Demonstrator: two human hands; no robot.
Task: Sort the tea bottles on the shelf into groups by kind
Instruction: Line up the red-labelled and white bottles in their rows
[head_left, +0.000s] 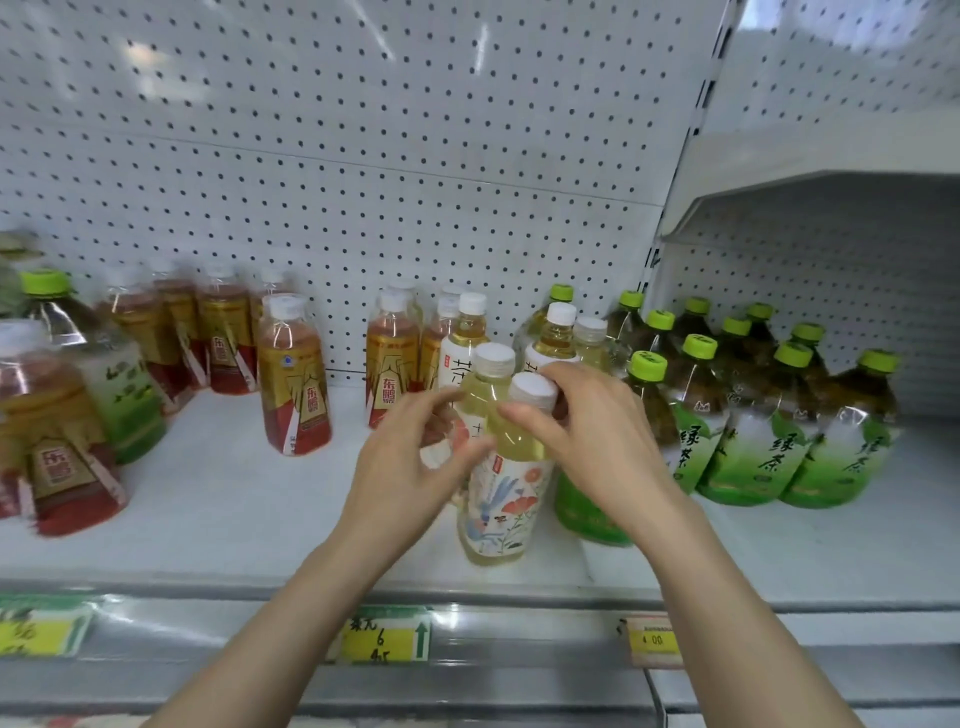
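Note:
A pale yellow tea bottle with a flower-and-bird label (506, 499) stands near the shelf's front edge. My right hand (592, 431) curls round its neck just under the white cap. My left hand (410, 462) is beside it on the left, its fingers loosely curled against a second pale bottle (485, 384) right behind. More white-capped pale bottles (556, 338) stand further back. Red-and-gold labelled tea bottles (293, 379) are spread over the left half. Green-capped green tea bottles (769, 431) crowd the right.
The white shelf (234, 493) has a perforated back panel (363, 182). Price tags (384, 634) hang on the front rail. One green-capped bottle (88, 364) stands among the red ones at far left. A higher shelf (810, 202) overhangs the right group.

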